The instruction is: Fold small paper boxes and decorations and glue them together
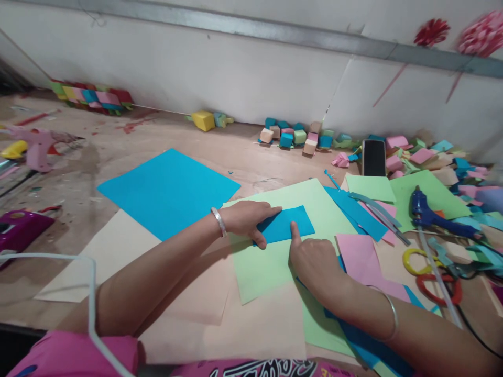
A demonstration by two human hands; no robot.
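Observation:
A small folded piece of blue paper (283, 224) lies on a light green sheet (314, 201). My left hand (249, 217) rests on its left end, thumb and fingers spread, a bracelet at the wrist. From the right, my right hand (314, 256) presses the tip of its stretched index finger on the paper's lower edge. Its other fingers are curled under and partly hidden; I see nothing held in them. Beyond my left forearm lies a large blue sheet (168, 188), with cream paper (106, 256) partly beneath it.
Scissors with yellow and red handles (438, 289), a blue glue gun (432, 212) and a phone (373, 158) are at the right, among paper scraps. A pink glue gun (37, 146) sits at the left. Small paper cubes (286, 140) line the wall. A white cable (92, 293) crosses the lower left.

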